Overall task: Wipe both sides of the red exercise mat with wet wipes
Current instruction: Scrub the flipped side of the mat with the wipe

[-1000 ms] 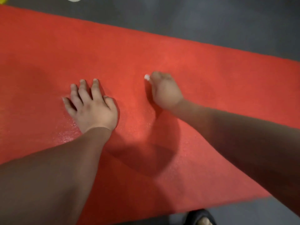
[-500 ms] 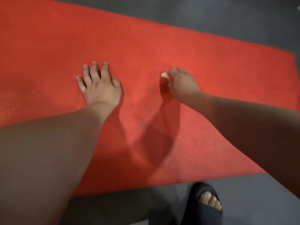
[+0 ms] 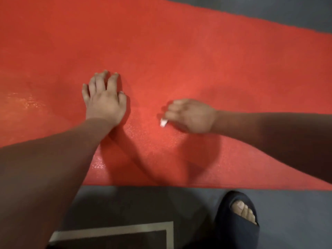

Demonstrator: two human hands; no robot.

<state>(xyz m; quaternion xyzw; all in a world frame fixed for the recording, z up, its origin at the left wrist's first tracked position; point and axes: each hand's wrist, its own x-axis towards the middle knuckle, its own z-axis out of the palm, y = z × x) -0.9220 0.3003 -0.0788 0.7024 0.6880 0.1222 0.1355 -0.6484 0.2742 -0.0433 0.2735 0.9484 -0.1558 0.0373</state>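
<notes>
Head view: red exercise mat (image 3: 179,51) flat on grey floor (image 3: 287,212). Left hand (image 3: 105,101) spread, palm pressing mat. Right hand (image 3: 190,115) curled, pinching small white wet wipe (image 3: 163,122) against mat. Sandalled foot (image 3: 239,218) beside near edge.

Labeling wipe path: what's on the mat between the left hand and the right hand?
Only bare red mat, in the head view. The left hand lies flat; the right hand grips a wet wipe, tip poking toward the gap.
</notes>
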